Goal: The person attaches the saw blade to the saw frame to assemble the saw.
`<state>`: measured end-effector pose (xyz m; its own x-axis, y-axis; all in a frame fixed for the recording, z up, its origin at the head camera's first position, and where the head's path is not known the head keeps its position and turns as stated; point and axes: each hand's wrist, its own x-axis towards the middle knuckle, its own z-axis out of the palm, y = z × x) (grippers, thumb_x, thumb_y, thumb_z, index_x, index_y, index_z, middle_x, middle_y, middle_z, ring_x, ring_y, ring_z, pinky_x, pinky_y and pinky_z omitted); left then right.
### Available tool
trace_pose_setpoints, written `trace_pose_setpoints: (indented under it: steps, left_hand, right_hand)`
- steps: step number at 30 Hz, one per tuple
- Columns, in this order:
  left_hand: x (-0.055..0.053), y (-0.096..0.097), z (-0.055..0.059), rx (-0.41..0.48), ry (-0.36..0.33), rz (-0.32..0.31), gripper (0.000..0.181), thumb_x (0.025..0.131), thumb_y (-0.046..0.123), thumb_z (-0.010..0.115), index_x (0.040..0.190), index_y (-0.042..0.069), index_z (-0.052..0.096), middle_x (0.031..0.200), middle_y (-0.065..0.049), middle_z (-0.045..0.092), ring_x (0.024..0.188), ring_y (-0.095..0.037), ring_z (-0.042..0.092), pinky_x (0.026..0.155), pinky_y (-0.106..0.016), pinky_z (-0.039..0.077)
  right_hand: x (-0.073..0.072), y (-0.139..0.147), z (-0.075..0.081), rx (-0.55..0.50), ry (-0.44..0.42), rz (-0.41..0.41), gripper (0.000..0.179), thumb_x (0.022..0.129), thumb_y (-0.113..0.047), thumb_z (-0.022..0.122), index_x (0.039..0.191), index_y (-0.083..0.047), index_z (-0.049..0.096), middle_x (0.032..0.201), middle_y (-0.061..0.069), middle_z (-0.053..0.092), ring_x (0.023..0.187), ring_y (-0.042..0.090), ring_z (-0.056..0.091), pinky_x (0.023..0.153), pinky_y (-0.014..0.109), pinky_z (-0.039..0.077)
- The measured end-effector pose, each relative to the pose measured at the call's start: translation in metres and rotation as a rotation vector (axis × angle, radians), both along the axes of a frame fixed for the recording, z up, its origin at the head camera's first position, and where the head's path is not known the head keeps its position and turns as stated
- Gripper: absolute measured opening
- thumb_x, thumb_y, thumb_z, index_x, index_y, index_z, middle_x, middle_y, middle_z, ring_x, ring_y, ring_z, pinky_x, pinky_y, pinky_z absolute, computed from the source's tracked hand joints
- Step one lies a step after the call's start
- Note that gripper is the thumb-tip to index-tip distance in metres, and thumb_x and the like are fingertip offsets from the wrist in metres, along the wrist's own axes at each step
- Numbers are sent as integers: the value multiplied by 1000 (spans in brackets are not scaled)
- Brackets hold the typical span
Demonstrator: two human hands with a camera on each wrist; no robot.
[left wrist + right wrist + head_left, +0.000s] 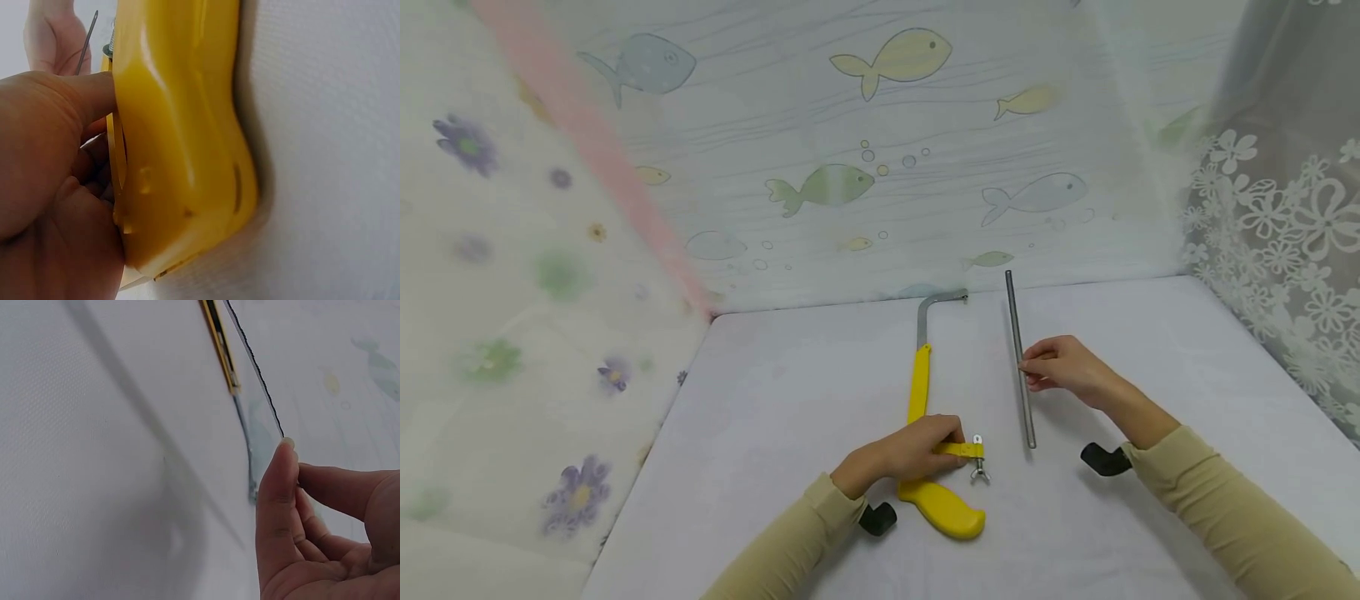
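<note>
A hacksaw frame (921, 383) with a yellow handle (951, 510) lies on the white table, its bent grey metal end pointing away. My left hand (917, 446) grips the frame near the handle, beside the yellow blade holder and its wing nut (980, 472). In the left wrist view the yellow handle (178, 125) fills the middle, thumb against its side. My right hand (1063, 367) pinches a thin grey hacksaw blade (1015, 333) around its middle, to the right of the frame. The right wrist view shows the toothed edge of the blade (257, 369) rising from the fingertips.
White cloth covers the table (775, 400). Behind it hangs a fish-printed curtain (820, 125); a flower-printed one (512, 292) is at left and a lace one (1285, 208) at right. Black wrist mounts (1105, 458) show at both cuffs.
</note>
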<state>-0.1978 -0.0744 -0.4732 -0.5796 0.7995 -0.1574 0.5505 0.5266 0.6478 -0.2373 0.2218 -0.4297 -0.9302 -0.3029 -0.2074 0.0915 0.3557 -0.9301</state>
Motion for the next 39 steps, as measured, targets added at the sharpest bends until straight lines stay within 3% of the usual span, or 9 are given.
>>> trace_pose_setpoints:
  steps: [18, 29, 39]
  left_hand:
    - [1, 0, -2, 7, 5, -10, 14, 103, 24, 65, 110, 13, 59, 99, 9, 59, 85, -4, 50, 78, -17, 46]
    - [-3, 0, 2, -3, 7, 0, 14, 103, 25, 65, 110, 14, 59, 100, 9, 59, 87, -4, 51, 80, -17, 46]
    - [-3, 1, 0, -3, 18, -10, 14, 102, 23, 66, 109, 14, 59, 101, 8, 60, 88, -5, 51, 81, -17, 45]
  right_hand:
    - [-4, -13, -9, -57, -15, 1, 35, 103, -7, 59, 126, 19, 52, 107, 23, 66, 86, 17, 67, 84, 35, 59]
    - [-13, -26, -9, -103, -33, 5, 34, 103, -8, 59, 125, 18, 52, 104, 19, 66, 85, 16, 67, 84, 34, 59]
    - [-12, -37, -13, -160, -35, 10, 35, 103, -6, 58, 126, 19, 51, 105, 18, 66, 86, 15, 67, 83, 31, 58]
